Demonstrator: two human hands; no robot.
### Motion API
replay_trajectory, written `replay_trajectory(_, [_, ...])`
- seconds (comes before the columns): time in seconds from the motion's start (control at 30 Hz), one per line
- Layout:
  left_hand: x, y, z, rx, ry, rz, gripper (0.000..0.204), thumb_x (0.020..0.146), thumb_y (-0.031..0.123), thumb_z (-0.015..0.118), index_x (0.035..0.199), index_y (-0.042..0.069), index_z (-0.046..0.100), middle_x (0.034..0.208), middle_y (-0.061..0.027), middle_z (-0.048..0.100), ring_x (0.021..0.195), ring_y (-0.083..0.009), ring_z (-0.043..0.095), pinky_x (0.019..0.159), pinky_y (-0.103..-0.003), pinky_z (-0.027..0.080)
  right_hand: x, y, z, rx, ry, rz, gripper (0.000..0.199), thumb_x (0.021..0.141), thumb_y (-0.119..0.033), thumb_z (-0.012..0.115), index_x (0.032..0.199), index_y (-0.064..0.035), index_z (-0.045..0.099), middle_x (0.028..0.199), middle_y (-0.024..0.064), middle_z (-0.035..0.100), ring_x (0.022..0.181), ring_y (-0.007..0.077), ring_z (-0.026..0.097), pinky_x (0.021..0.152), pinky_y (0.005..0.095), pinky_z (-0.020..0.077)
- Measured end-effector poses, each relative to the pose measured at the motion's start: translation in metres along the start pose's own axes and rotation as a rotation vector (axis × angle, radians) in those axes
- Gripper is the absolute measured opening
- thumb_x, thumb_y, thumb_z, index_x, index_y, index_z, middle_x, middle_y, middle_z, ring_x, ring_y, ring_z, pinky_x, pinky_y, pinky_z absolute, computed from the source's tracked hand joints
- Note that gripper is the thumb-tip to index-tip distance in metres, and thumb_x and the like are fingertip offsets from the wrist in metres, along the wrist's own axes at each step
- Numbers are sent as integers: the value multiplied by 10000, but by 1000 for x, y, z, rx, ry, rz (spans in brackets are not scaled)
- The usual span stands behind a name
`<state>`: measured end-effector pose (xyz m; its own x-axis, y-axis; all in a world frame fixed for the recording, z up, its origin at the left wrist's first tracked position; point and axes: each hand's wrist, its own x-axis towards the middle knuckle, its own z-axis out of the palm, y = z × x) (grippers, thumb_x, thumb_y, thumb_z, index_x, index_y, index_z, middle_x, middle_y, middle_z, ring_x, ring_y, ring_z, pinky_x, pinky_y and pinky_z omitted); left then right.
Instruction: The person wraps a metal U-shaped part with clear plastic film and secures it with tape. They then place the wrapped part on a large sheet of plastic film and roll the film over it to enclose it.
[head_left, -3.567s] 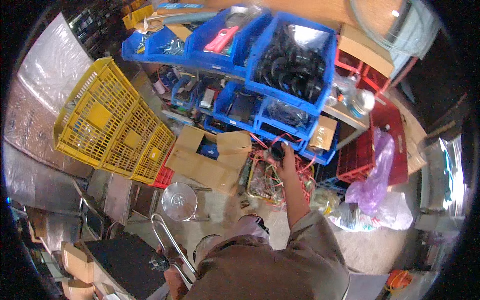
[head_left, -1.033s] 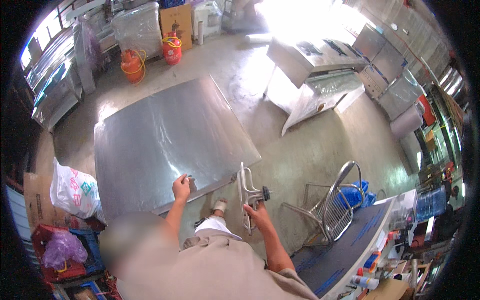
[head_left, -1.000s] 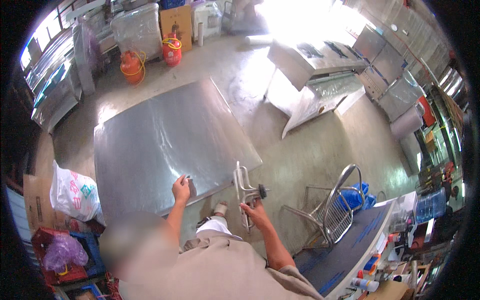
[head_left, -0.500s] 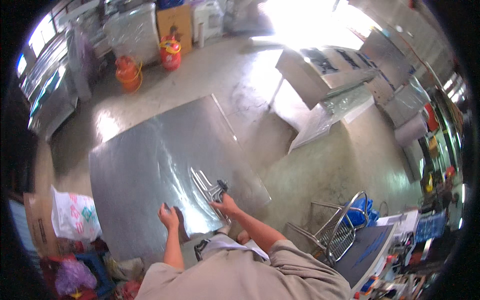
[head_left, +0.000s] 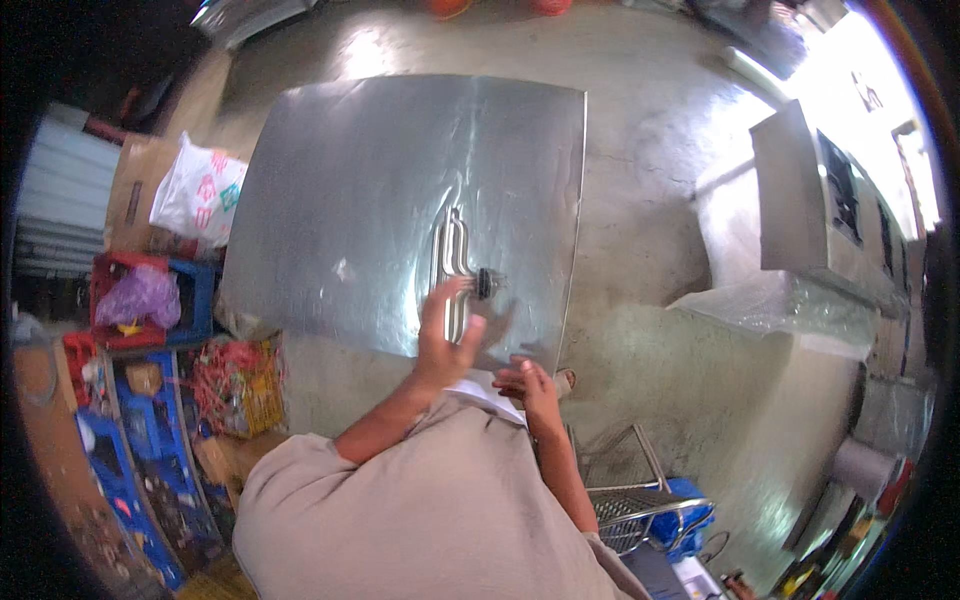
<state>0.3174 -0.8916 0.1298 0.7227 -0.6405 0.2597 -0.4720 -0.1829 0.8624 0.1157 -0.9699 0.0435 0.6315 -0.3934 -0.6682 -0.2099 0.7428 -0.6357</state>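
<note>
A tubular heating element (head_left: 458, 238), made of bent shiny metal tubes with a dark round fitting at one side, lies on the grey sheet-metal top (head_left: 340, 180) in front of me. My left hand (head_left: 443, 335) reaches over its near end, thumb and fingers apart; whether they touch the tubes I cannot tell. By the near edge of the metal top hovers my right hand (head_left: 532, 390), its fingers spread and nothing visible in them. Part of the near tubes is hidden behind my left hand. A white sheet (head_left: 488, 393) shows just beyond my shirt.
To the left stand a white printed sack (head_left: 195, 195), a cardboard box (head_left: 135, 190) and crates, one with a purple bag (head_left: 138, 297). A metal-framed chair (head_left: 635, 510) with a blue bag is close on my right. Farther right is a steel cabinet (head_left: 795, 190) with plastic sheeting.
My right hand has let go of the heating element, which now lies flat on the metal top. My left hand has moved over it. The view has turned rightward and downward.
</note>
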Motion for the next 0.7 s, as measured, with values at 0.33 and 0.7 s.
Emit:
replay_trajectory(0.33, [-58,101,269,-127,-673,7,945,992,679,476,1649,66,183,1682,-253,194,1562,-408,199,1221,-615,191,-113,-164,-144,384,-44,-286,1040,939,-840,314,1650,-87,214,1671,213,279,1552,377,247,1261,521,182])
replay_trajectory(0.7, [92,133,383,-1115,-662,-524,1042,958,761,347,1656,57,27,1721,-176,103,1585,-297,145,1279,-415,115,54,-262,-247,-1028,320,-860,904,1002,-712,393,1657,-113,221,1715,233,120,1584,428,113,1259,551,69])
